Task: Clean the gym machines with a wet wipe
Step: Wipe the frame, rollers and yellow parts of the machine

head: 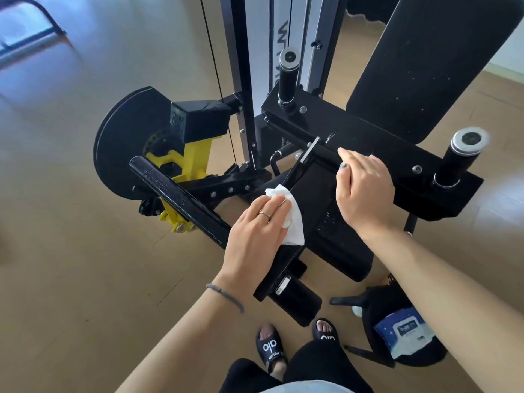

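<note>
A black gym machine (368, 143) with a yellow pivot part fills the middle of the view. My left hand (258, 228) lies flat on a white wet wipe (295, 222) and presses it against a slanted black bar of the machine. My right hand (365, 188) rests on the seat's front edge, its fingers loosely curled over the black frame bar. A black roller pad (297, 302) hangs at the lower end of the slanted bar.
A blue pack of wet wipes (405, 336) lies on a small black stool (380, 310) at the lower right. My feet in black slides (269, 347) stand on the wooden floor. Two upright handles (287, 72) flank the seat; the backrest (425, 58) rises behind.
</note>
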{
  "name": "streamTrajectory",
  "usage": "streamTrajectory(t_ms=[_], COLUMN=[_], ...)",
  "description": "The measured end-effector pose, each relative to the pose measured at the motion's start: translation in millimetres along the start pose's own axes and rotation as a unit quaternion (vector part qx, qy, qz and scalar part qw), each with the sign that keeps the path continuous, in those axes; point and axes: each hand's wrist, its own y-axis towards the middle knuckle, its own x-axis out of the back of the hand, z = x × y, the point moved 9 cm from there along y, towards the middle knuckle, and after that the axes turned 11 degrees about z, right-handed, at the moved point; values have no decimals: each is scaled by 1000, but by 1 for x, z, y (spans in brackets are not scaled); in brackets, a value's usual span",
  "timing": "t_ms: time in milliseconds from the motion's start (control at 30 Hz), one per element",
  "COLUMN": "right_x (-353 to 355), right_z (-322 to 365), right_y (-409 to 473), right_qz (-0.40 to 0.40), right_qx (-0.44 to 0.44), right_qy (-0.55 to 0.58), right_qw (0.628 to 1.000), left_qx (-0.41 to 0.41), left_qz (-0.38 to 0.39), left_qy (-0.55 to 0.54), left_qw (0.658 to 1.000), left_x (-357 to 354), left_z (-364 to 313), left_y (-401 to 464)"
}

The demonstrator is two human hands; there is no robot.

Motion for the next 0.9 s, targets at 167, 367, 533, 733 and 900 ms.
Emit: streamTrajectory(t_ms=[167, 367, 533, 733, 900], right_x=[1, 2, 1, -1, -4], right_z=[0, 1, 0, -2, -2], right_y=[1, 1, 0, 1, 2], right_qz=[-8, -12, 2, 35, 59], right_qx=[-8, -6, 2, 5, 12], right_qy=[-2, -6, -4, 5, -1], right_qw=[1000, 1000, 1000, 999, 998], left_qx=[5, 58, 58, 83, 132], left_qz=[37, 32, 45, 55, 49], left_qy=[-21, -32, -45, -58, -35], left_qw=[999, 997, 996, 993, 989], left_x=[-10, 3, 5, -23, -22], left_z=[14, 17, 12, -8, -3], left_y=[-37, -77, -102, -57, -82])
